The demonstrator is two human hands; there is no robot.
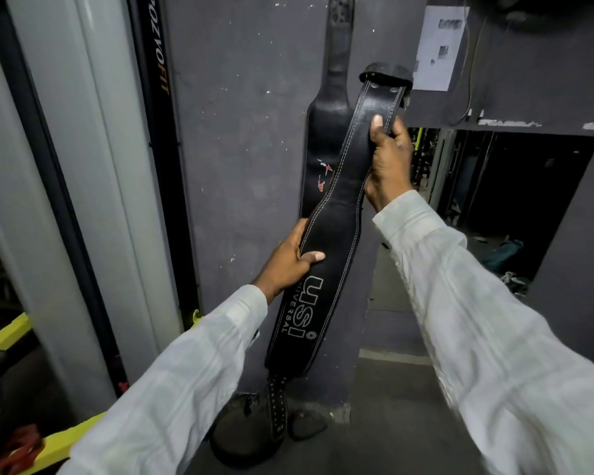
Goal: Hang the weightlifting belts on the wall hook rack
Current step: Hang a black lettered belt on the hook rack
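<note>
A black leather weightlifting belt with white stitching and "USI UNIVERSAL" lettering [336, 231] is held up diagonally in front of the dark grey wall. My right hand [390, 162] grips its narrow upper strap just below the buckle end. My left hand [290, 260] grips the left edge of its wide middle. Its perforated tail hangs down near the floor. Behind it a second black belt [326, 132] hangs flat on the wall, its perforated strap running up out of frame. The hook rack itself is not visible.
A grey machine column [83, 166] with a black "PROZYOFIT" strip stands on the left, with yellow frame parts [7, 334] below. A paper notice [439, 46] is stuck on the wall at upper right. A dark opening [515, 200] lies to the right. Dark items lie on the floor [251, 433].
</note>
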